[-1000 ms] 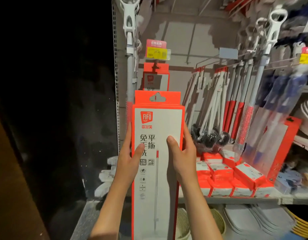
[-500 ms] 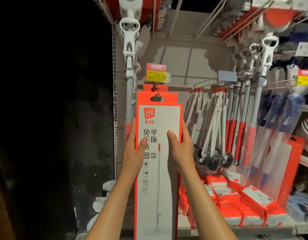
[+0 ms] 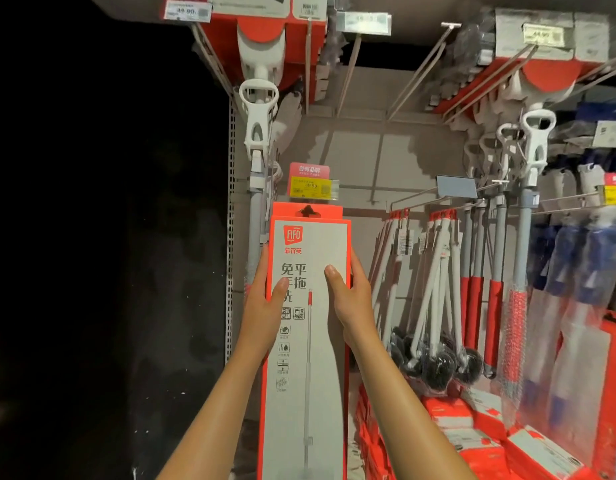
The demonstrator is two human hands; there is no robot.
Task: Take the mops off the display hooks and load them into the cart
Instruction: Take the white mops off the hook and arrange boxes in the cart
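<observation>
**Both hands on boxed mop at hook**

Left hand (image 3: pixel 261 303) grips the left edge of the tall orange-and-grey mop box (image 3: pixel 308 341), thumb across the front, fingers curled behind. Right hand (image 3: pixel 351 299) grips the right edge the same way. Box upright, centre of view, in front of the display wall; its top hang-slot sits level with another orange box (image 3: pixel 308 210) just behind, so can't tell if it is on or off the hook.

Just left: a grey-handled mop (image 3: pixel 256 161) hanging along the shelf upright. Right: hanging white-handled brushes (image 3: pixel 434 306) with black heads, then red-and-grey mop poles (image 3: pixel 492 299). Near right, low: stacked orange boxes (image 3: pixel 448 420).

Writing: box reads "FIFO" plus Chinese characters; yellow price tag (image 3: pixel 313 187) above reads 49.90, under a pink label.
</observation>
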